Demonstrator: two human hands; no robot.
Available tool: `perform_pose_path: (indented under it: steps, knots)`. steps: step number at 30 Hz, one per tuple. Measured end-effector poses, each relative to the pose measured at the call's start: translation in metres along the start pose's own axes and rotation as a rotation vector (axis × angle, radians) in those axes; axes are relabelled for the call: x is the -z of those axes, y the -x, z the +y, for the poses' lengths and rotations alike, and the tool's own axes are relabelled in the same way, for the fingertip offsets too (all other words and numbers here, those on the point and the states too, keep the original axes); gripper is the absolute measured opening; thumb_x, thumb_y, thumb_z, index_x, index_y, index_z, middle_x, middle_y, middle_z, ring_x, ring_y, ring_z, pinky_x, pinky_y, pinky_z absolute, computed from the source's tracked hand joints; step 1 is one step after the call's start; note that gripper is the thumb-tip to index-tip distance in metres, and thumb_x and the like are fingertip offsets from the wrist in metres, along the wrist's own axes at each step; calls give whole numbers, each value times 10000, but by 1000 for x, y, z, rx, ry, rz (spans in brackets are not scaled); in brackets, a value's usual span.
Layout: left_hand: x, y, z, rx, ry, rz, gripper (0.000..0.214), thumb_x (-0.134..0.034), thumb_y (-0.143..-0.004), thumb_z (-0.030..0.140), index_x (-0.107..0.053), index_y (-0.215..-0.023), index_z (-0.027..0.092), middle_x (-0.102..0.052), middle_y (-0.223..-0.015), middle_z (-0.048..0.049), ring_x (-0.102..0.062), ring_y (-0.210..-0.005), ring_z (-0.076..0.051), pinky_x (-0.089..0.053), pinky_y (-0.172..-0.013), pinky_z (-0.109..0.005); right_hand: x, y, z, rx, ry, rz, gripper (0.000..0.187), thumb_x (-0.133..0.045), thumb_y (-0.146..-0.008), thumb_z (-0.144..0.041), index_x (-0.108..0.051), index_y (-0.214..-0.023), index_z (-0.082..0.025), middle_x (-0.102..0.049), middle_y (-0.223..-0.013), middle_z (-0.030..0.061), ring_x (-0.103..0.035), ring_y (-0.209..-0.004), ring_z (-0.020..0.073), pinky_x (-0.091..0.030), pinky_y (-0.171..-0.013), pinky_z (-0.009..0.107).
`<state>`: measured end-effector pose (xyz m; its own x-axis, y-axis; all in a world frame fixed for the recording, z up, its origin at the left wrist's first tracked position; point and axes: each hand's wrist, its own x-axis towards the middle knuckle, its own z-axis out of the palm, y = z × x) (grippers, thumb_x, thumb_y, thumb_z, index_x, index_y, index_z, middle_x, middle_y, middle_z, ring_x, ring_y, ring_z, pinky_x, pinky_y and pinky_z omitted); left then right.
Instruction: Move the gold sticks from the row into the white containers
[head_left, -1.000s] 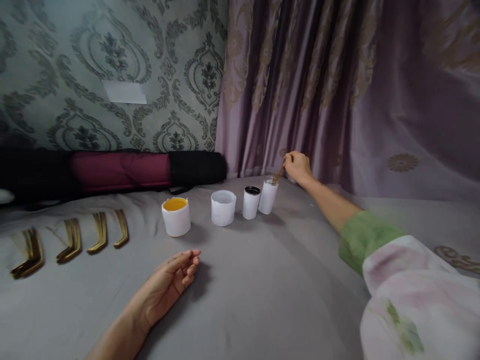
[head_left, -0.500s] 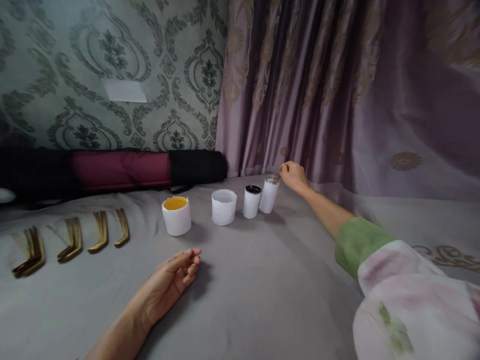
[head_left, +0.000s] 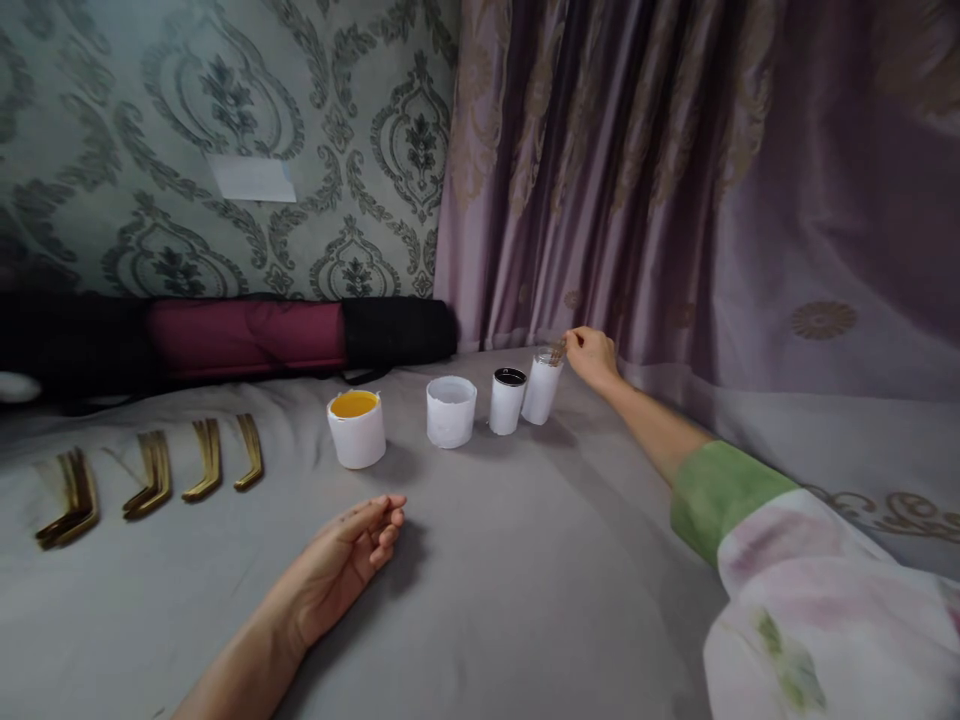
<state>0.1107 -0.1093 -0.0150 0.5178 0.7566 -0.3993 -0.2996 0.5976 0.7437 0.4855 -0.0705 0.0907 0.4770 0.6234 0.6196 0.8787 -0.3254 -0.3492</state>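
Position of the right hand (head_left: 592, 358): at the tall cup (head_left: 541, 395)

Step in hand, as judged: placement or withdrawal of the thin brown strips (head_left: 557, 351) at the mouth of the tall cup; direction cannot be determined. The right fingers are pinched together on the upper end of the strips. The lower end meets the rim; depth inside is not visible. Either direction calls for a firm pinch and a path aligned with the opening, so that the light cup does not tip.

The left hand (head_left: 341, 575) is over the grey cloth (head_left: 525, 560), fingers loosely curled, gripping nothing.

Containers, right to left, all white-sided and upright:
- Tall cup: clear upper edge; contents besides the strips cannot be identified.
- Black-lined cup (head_left: 507, 405): just beside it; dark interior.
- Pale tub (head_left: 450, 418): whitish interior; no contents discernible.
- Yellow-lined tub (head_left: 358, 440): yellow interior.

Four bent golden bundles (head_left: 204, 462) lie at far left, outside the containers.
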Motion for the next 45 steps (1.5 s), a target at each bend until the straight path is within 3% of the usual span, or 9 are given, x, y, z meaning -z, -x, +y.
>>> perform_pose_path:
  steps: [15,45]
  knots:
    - [0,1,0,-16,8,-21,135,-549,-754,113,-620,-855,61,-572,-719,-60,-515,-543,-56,-472,-482,-152,-5,4,-7,-126,55,-27,299,-421,-791,-332,-680,-869,-204,-658,-883,99,-584,-864,225,-430,-714,314]
    - [1,0,1,-6,11,-18,133,-546,-757,114,-614,-860,67,-578,-726,-63,-520,-540,-57,-467,-467,-150,-12,-10,-1,-81,-60,-64,262,-459,-725,-266,-690,-817,-183,-671,-847,72,-601,-819,187,-432,-715,269]
